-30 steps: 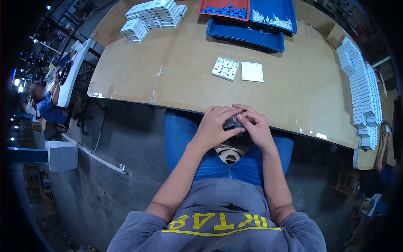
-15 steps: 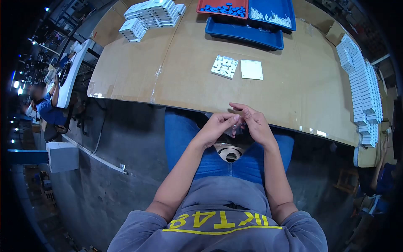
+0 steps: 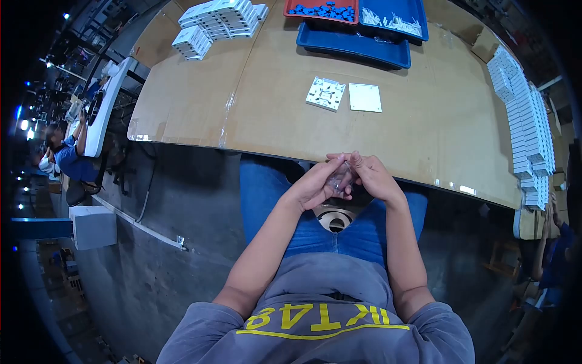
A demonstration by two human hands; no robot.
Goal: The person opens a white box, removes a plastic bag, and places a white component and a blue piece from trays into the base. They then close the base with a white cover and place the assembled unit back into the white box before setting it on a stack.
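Observation:
My left hand (image 3: pixel 316 184) and my right hand (image 3: pixel 372 176) meet over my lap at the table's front edge. Between their fingers is a small clear plastic bag (image 3: pixel 341 177); its contents are too small to make out. Both hands have their fingers closed on it. Beyond them on the table lie a white plastic tray-like part (image 3: pixel 325 94) with fittings inside and, just right of it, a flat white square cover (image 3: pixel 365 97).
A red bin (image 3: pixel 321 10) of blue pieces, a blue bin (image 3: pixel 393 18) of white pieces and a blue tray (image 3: pixel 353 47) stand at the back. White parts are stacked back left (image 3: pixel 221 21) and right (image 3: pixel 522 124). A co-worker (image 3: pixel 71 158) sits far left.
My hands have drawn closer together around the plastic bag, and more of the bag shows. My right hand's fingers have curled inward.

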